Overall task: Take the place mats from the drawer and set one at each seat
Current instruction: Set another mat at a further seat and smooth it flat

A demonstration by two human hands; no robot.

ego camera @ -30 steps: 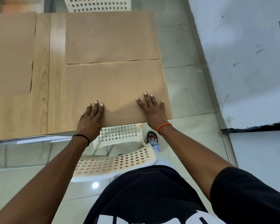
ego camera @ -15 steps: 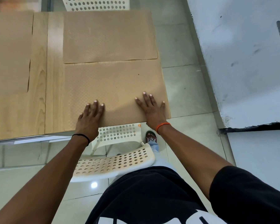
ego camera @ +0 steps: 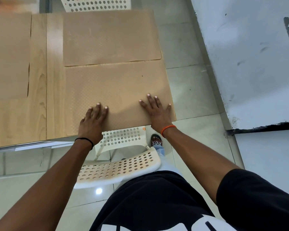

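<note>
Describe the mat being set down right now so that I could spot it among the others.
Find the wooden table; its near right corner sits above a white perforated chair. The mat there lies under both flat hands, left and right. Unlike its neighbours, it is touched.

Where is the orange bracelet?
The orange bracelet is on the right wrist, just behind the right hand pressing the near mat, above the white chair.

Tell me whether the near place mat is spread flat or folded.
Spread flat: the near place mat lies in one layer on the table, both hands pressing palms-down along its near edge.
</note>
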